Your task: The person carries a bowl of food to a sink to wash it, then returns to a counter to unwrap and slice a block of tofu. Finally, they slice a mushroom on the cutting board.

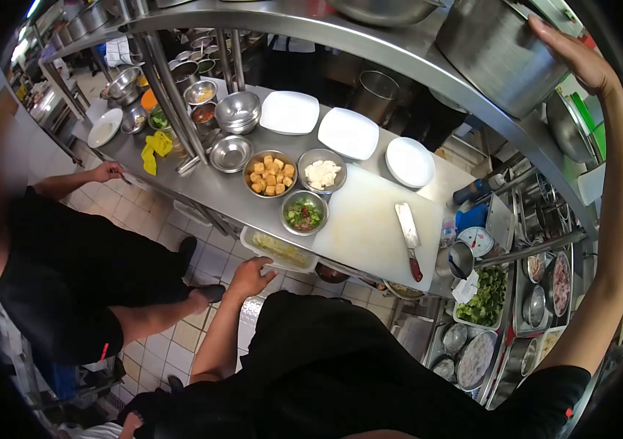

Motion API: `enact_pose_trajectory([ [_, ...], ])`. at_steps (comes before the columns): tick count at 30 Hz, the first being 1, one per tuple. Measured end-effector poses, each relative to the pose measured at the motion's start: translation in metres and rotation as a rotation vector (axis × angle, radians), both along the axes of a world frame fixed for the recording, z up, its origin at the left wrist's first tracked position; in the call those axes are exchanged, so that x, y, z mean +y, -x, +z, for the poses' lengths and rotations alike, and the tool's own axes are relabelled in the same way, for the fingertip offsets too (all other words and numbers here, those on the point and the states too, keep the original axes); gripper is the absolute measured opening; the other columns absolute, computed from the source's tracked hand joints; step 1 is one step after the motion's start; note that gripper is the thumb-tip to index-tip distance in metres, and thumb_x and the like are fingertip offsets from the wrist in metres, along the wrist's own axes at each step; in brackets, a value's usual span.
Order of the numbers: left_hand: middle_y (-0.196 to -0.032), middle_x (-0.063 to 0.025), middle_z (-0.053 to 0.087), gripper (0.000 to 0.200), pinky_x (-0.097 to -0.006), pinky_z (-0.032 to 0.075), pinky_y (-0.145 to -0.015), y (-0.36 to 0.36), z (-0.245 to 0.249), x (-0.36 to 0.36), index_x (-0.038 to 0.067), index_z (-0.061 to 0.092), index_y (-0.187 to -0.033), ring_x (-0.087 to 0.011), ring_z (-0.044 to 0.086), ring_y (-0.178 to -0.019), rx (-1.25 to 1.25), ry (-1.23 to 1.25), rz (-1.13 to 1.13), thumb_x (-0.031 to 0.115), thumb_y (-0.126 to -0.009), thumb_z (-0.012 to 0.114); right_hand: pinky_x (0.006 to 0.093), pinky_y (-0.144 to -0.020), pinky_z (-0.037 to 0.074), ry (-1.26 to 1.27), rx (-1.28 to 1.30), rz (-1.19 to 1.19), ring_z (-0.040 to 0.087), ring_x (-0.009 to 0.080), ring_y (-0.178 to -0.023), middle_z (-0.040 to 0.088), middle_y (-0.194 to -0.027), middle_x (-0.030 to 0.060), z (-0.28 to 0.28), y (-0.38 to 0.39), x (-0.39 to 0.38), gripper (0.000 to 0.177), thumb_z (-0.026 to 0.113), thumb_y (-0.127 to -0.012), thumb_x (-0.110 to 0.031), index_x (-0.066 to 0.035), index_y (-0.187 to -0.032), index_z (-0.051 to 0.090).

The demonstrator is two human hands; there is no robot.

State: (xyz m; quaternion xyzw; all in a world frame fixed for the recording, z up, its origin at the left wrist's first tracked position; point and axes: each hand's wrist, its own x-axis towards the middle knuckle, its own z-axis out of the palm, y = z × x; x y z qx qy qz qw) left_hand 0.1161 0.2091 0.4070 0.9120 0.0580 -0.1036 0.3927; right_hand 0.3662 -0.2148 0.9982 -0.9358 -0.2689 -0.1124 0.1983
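Observation:
My right hand point(578, 58) is raised to the upper shelf, fingers stretched out against the side of a large steel pot point(498, 55). My left hand point(249, 278) hangs low by the counter's front edge, holding nothing, its fingers apart. Close to it is a plastic tub point(278, 249) with yellowish food under the counter. On the counter stand steel bowls of fried tofu cubes point(270, 175), pale white pieces point(321, 174) and chopped greens with red bits point(303, 214). A cleaver point(408, 238) with a dark red handle lies on the white cutting board point(362, 212).
White plates point(348, 134) line the counter's back. At left stands another person point(70, 263) in black, a hand near the counter edge by a yellow cloth point(153, 151). To the right are a dial scale point(476, 241), leafy greens point(483, 296) and several food pans. The steel shelf point(275, 22) crosses overhead.

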Motion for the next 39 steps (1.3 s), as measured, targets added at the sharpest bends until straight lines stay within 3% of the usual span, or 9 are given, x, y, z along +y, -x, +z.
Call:
enact_pose_trajectory([
  [7, -0.111, -0.0207, 0.073, 0.045, -0.0436, 0.056, -0.088, -0.008, 0.014, -0.012, 0.004, 0.071, -0.12, -0.0353, 0.072, -0.097, -0.089, 0.049, -0.037, 0.035, -0.089, 0.075, 0.0346, -0.112, 0.036, 0.529, 0.204, -0.201, 0.056, 0.0223, -0.124, 0.064, -0.129, 0.0124, 0.021, 0.007, 0.021, 0.076, 0.059, -0.097, -0.063, 0.001, -0.138, 0.059],
  [13, -0.114, -0.0223, 0.073, 0.046, -0.0415, 0.057, -0.089, -0.01, 0.031, -0.014, 0.0, 0.07, -0.122, -0.0335, 0.073, -0.101, -0.068, 0.078, -0.027, 0.035, -0.091, 0.075, 0.0337, -0.111, 0.037, 0.318, 0.124, -0.029, 0.054, 0.0195, -0.128, 0.063, -0.134, 0.0093, 0.016, -0.004, 0.002, 0.068, 0.056, -0.101, -0.058, -0.004, -0.142, 0.057],
  [16, -0.114, -0.022, 0.073, 0.046, -0.0413, 0.057, -0.088, -0.008, 0.024, -0.013, 0.0, 0.07, -0.121, -0.0331, 0.073, -0.101, -0.078, 0.081, -0.026, 0.034, -0.091, 0.075, 0.0417, -0.1, 0.044, 0.121, 0.045, -0.154, 0.058, 0.0204, -0.109, 0.066, -0.111, 0.008, 0.006, 0.022, 0.028, 0.058, 0.052, -0.1, -0.065, -0.01, -0.105, 0.067],
  [18, -0.113, -0.0218, 0.073, 0.045, -0.0413, 0.057, -0.089, -0.008, 0.02, -0.013, 0.0, 0.07, -0.121, -0.033, 0.073, -0.101, -0.086, 0.072, -0.032, 0.034, -0.091, 0.075, 0.03, -0.077, 0.042, -0.108, 0.102, -0.055, 0.048, 0.0089, -0.079, 0.054, -0.08, -0.0067, 0.002, 0.02, 0.028, 0.035, 0.063, -0.102, -0.045, -0.014, -0.085, 0.059],
  [27, -0.113, -0.0204, 0.074, 0.044, -0.0408, 0.057, -0.089, -0.018, 0.022, -0.025, 0.0, 0.07, -0.121, -0.0323, 0.073, -0.1, -0.117, 0.072, -0.075, 0.032, -0.091, 0.075, 0.0274, -0.058, 0.041, -0.097, -0.169, -0.277, 0.048, 0.0081, -0.063, 0.059, -0.072, -0.0039, -0.003, 0.06, 0.071, 0.019, 0.065, -0.101, -0.025, -0.013, -0.086, 0.065],
  [31, -0.113, -0.0209, 0.073, 0.042, -0.0426, 0.056, -0.089, -0.02, 0.021, -0.027, 0.002, 0.072, -0.119, -0.0344, 0.071, -0.101, -0.111, 0.091, -0.062, 0.033, -0.09, 0.074, 0.0292, -0.057, 0.044, -0.311, -0.219, -0.225, 0.052, 0.0089, -0.062, 0.063, -0.073, 0.0003, -0.001, 0.049, 0.061, 0.02, 0.065, -0.1, -0.024, -0.011, -0.086, 0.068],
  [35, -0.112, -0.0209, 0.073, 0.042, -0.0425, 0.057, -0.088, -0.017, 0.019, -0.026, 0.004, 0.072, -0.119, -0.0347, 0.072, -0.098, -0.083, 0.096, -0.068, 0.034, -0.09, 0.074, 0.0394, -0.086, 0.054, 0.257, -0.231, -0.333, 0.068, 0.0185, -0.083, 0.075, -0.089, 0.0085, 0.009, 0.046, 0.054, 0.035, 0.064, -0.101, -0.045, -0.013, -0.112, 0.073],
  [38, -0.11, -0.0205, 0.074, 0.043, -0.0425, 0.057, -0.087, -0.019, 0.01, -0.024, 0.004, 0.072, -0.119, -0.0346, 0.072, -0.097, -0.084, 0.07, -0.078, 0.035, -0.09, 0.074, 0.0475, -0.088, 0.054, 0.259, -0.224, -0.368, 0.065, 0.0209, -0.087, 0.073, -0.092, 0.0103, 0.017, 0.027, 0.043, 0.056, 0.055, -0.101, -0.06, -0.008, -0.105, 0.076],
  [39, -0.11, -0.0205, 0.074, 0.043, -0.0425, 0.057, -0.087, -0.019, 0.009, -0.025, 0.004, 0.072, -0.119, -0.0346, 0.072, -0.097, -0.079, 0.069, -0.079, 0.035, -0.09, 0.074, 0.0243, -0.062, 0.04, -0.031, -0.194, -0.218, 0.047, 0.0074, -0.061, 0.063, -0.071, 0.002, 0.015, 0.022, 0.033, 0.029, 0.065, -0.101, -0.03, -0.007, -0.085, 0.073],
])
